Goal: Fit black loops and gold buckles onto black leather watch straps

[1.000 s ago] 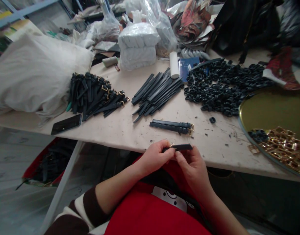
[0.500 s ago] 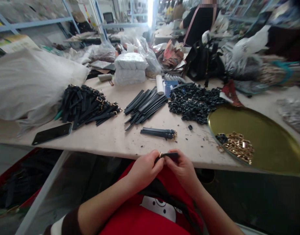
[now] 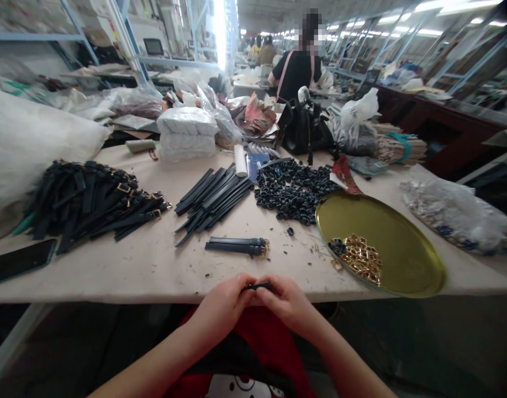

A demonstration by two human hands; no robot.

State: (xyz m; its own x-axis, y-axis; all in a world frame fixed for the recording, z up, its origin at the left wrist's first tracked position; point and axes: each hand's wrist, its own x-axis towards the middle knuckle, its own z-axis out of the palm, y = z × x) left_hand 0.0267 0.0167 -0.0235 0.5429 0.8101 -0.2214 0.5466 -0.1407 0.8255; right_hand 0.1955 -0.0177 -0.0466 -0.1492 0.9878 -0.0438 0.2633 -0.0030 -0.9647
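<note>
My left hand (image 3: 222, 307) and my right hand (image 3: 289, 303) meet at the table's near edge, both pinched on one short black strap (image 3: 258, 286) held between them. Its ends are hidden by my fingers. Just beyond on the table lie two finished black straps with gold buckles (image 3: 237, 246). A fan of plain black straps (image 3: 214, 198) lies further back. A heap of small black loops (image 3: 292, 189) sits to its right. Gold buckles (image 3: 361, 258) lie in a round gold tray (image 3: 402, 260) at the right.
A large pile of buckled black straps (image 3: 91, 202) lies at the left, with a dark phone (image 3: 19, 261) near the edge. White bags (image 3: 187, 132), a black handbag (image 3: 305, 130) and a plastic bag (image 3: 456, 215) crowd the back and right. A person stands far behind.
The camera has tilted up, showing more of the room. My hands closed further over the short strap, which now shows less; its gold buckle is hidden.
</note>
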